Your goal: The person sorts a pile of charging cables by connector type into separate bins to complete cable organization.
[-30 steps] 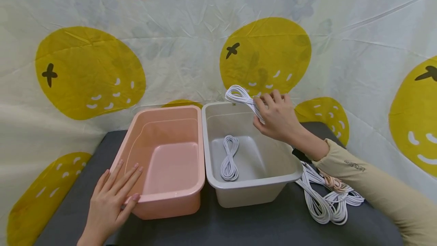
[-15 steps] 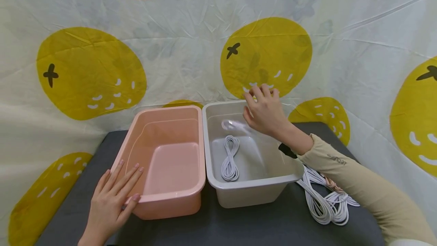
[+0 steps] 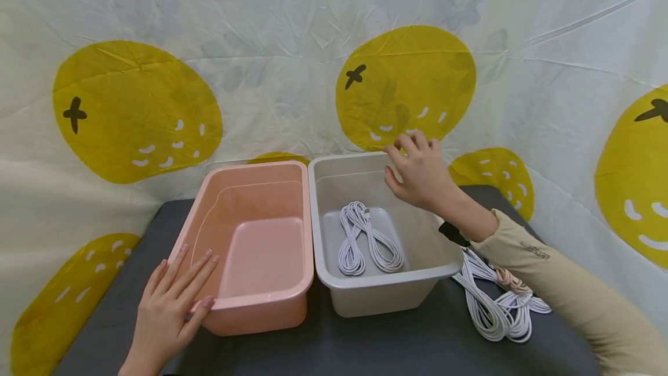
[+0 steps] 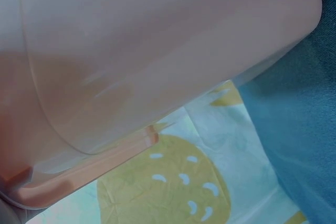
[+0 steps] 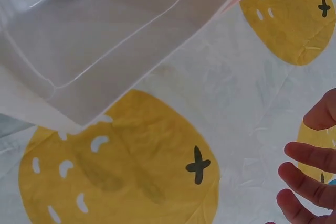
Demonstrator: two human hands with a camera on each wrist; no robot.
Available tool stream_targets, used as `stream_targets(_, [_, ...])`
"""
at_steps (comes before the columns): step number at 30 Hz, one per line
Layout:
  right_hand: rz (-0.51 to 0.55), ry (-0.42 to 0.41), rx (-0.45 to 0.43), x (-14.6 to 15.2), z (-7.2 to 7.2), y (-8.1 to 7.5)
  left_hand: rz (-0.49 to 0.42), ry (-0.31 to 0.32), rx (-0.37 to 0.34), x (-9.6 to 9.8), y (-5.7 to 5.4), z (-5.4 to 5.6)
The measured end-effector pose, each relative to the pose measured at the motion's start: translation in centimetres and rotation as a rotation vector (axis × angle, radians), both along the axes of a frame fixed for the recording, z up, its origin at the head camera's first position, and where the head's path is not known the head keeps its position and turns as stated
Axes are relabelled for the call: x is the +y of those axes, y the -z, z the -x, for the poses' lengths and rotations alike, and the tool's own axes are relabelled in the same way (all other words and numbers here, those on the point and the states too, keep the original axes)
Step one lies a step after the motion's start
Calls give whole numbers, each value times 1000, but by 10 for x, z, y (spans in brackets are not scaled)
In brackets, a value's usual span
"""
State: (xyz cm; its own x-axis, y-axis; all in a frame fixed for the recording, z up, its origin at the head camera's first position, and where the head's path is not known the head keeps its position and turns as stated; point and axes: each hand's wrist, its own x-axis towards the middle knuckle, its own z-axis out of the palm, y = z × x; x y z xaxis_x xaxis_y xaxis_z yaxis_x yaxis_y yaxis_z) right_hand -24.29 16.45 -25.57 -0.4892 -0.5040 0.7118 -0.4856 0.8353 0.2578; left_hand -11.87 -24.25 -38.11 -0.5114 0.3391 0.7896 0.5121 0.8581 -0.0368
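Observation:
Two coiled white cables (image 3: 383, 248) lie across each other on the floor of the light grey bin (image 3: 376, 297); one shows a plug end. My right hand (image 3: 420, 173) hovers above that bin's back right part with loosely bent fingers and holds nothing. In the right wrist view its fingers (image 5: 310, 156) are spread, apart from the bin. My left hand (image 3: 167, 300) rests with extended fingers on the near left rim of the pink bin (image 3: 261, 300). The left wrist view is mostly filled by the pink bin's side (image 4: 157, 51).
More coiled white cables (image 3: 496, 312), with a peach-coloured one (image 3: 511, 279) among them, lie on the dark tabletop (image 3: 365, 347) right of the grey bin. Both bins stand side by side. A fruit-printed cloth (image 3: 282, 91) hangs behind them.
My right hand has let go of a coiled white cable over the grey bin, and it has dropped beside the other coil. The hand then drew slightly right. My left hand stayed put.

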Motion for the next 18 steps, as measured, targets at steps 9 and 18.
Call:
stream_targets(9, [-2, 25, -10, 21, -11, 5, -3, -1, 2, 0, 0, 0])
stream_targets(18, [46, 17, -3, 46, -21, 11, -5, 3, 5, 0, 0, 0])
